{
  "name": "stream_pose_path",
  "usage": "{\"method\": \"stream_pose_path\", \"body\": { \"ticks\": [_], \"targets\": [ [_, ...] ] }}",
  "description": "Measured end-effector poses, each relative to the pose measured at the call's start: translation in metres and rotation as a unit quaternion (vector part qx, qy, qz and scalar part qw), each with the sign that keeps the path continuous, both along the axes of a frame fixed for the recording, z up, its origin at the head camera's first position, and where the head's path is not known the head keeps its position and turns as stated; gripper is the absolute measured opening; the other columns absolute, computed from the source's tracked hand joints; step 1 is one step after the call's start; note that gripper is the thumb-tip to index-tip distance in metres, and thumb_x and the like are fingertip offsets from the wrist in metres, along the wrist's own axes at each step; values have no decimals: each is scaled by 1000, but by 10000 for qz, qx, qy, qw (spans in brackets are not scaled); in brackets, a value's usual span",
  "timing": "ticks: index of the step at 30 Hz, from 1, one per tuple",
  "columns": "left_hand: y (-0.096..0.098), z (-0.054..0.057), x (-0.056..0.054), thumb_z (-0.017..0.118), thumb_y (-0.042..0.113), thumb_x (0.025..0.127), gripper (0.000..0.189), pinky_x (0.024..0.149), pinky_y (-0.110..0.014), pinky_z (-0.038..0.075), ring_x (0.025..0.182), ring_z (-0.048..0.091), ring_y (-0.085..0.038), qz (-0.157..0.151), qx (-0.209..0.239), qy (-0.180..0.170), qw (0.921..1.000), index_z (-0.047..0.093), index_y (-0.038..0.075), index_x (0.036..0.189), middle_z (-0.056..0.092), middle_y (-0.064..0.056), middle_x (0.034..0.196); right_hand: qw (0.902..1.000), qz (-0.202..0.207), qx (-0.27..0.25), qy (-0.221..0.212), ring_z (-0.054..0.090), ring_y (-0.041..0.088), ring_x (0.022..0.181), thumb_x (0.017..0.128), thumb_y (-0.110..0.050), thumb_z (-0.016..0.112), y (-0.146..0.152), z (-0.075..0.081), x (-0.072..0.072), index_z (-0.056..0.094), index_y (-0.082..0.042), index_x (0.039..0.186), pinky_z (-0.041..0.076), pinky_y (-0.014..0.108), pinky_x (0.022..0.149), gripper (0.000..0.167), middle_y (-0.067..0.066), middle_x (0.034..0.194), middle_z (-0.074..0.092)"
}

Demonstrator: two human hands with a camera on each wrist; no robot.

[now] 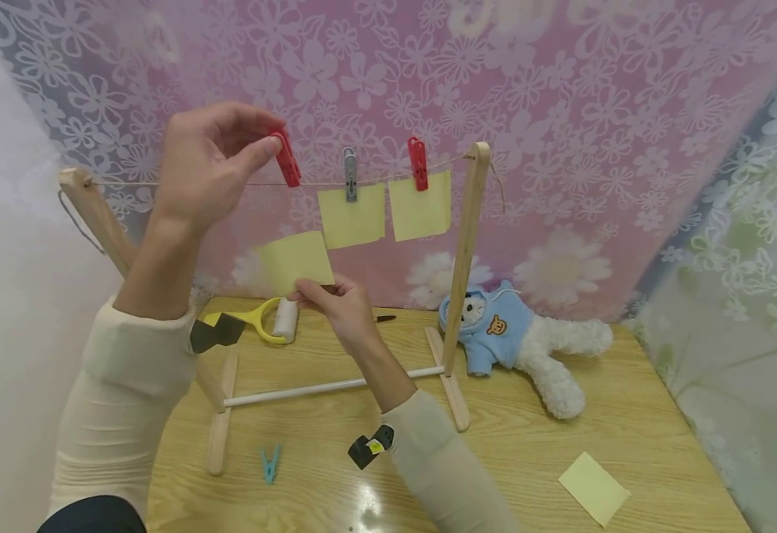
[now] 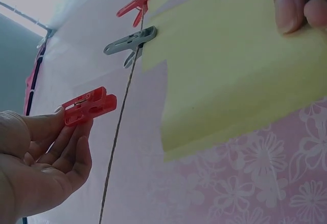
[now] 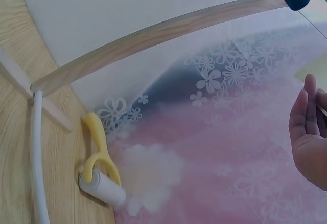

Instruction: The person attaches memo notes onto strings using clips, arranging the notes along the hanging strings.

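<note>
My left hand (image 1: 211, 159) pinches a red clothespin (image 1: 287, 158) by one end, close to the string (image 1: 141, 183); in the left wrist view this clothespin (image 2: 88, 106) sits beside the string, apart from it. Below the string, my right hand (image 1: 344, 307) pinches a yellow paper note (image 1: 295, 259) at its lower right corner. On the string to the right, a grey clothespin (image 1: 350, 174) holds one yellow note (image 1: 355, 216). Another red clothespin (image 1: 418, 164) holds a second hanging note (image 1: 421, 207) near the right post.
The string spans a wooden frame (image 1: 468, 259) with a white crossbar (image 1: 335, 391). A yellow-handled lint roller (image 1: 286, 320), a pen (image 1: 384, 319) and a plush toy (image 1: 501, 326) in a blue hoodie lie behind. Nearer lie a blue clothespin (image 1: 270, 465) and a loose yellow note (image 1: 595, 488).
</note>
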State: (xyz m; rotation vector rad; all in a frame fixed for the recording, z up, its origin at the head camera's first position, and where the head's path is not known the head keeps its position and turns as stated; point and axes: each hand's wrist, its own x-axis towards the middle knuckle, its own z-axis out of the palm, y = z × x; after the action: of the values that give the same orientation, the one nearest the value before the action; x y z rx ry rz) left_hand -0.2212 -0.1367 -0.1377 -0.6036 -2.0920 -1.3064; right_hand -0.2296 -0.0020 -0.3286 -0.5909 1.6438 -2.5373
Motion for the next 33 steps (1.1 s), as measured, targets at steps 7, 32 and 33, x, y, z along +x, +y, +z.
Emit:
{"method": "stream_pose_path", "body": {
  "ticks": [7,32,33],
  "targets": [
    [-1,2,-6,69,1,84,15,72,-14,50,75,64,-5,123,34,-218,9997,70,-3,98,67,12,82,9991,-20,-162,-392,69,8,79,91,-5,61,-12,12,-4,61,14,107,55,32,89,24,-5,75,70],
    [-9,-9,-3,68,9,87,18,78,-16,50,83,68,-8,544,-920,-936,9899,71,2,104,72,-11,100,9915,41,-1051,-761,70,10,79,91,3,57,-25,31,-12,57,21,112,53,32,91,27,-2,74,72],
    [-9,-9,-3,68,9,87,19,78,-16,50,84,69,-9,530,-927,-948,9898,71,3,104,72,-11,100,9914,49,-1061,-760,70,10,79,91,3,56,-25,32,-12,57,21,113,53,31,91,28,-2,74,72]
  ]
}}
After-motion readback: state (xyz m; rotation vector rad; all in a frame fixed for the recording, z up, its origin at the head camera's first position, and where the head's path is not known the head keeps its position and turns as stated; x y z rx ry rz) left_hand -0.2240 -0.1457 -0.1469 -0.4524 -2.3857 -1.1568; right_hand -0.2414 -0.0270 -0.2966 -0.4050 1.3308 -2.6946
